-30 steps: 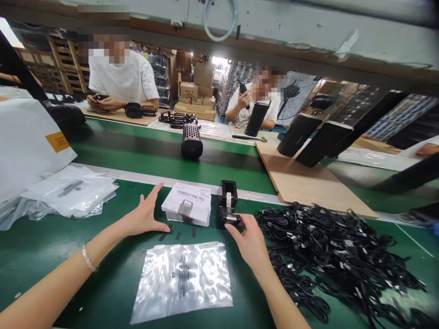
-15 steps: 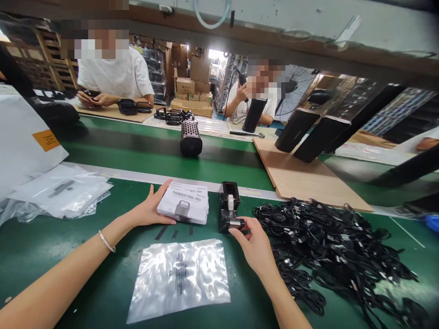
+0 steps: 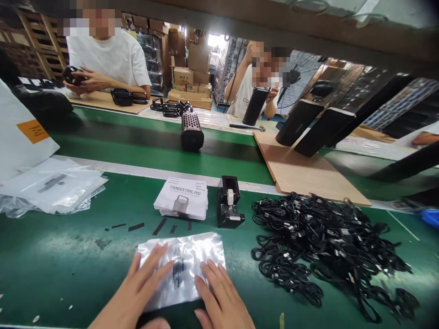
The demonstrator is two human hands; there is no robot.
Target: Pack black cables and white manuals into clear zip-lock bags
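Note:
A clear plastic bag (image 3: 185, 292) with dark printing lies flat on the green work surface in front of me. Across its left part my left hand (image 3: 142, 283) rests with fingers spread. On its right side lies my right hand (image 3: 221, 292), fingers stretched out and palm down. Beyond the bag is a stack of white printed booklets (image 3: 181, 201), the top one reading "Thunder Trail Pro". A black tape dispenser (image 3: 230, 205) with a small roll of tape stands just right of the stack. Neither hand touches these two.
Coiled black cables (image 3: 315, 242) are heaped at right. More plastic bags (image 3: 58, 185) lie at left. A green conveyor belt (image 3: 137, 144) carries a perforated black speaker (image 3: 192, 131) and a wooden board (image 3: 308, 178) bearing black cylinders. Two people (image 3: 109, 59) work across the belt.
My left hand has left the booklet stack and my right hand the tape dispenser. Both have come down onto the plastic bag. The person at right across the belt has raised a hand.

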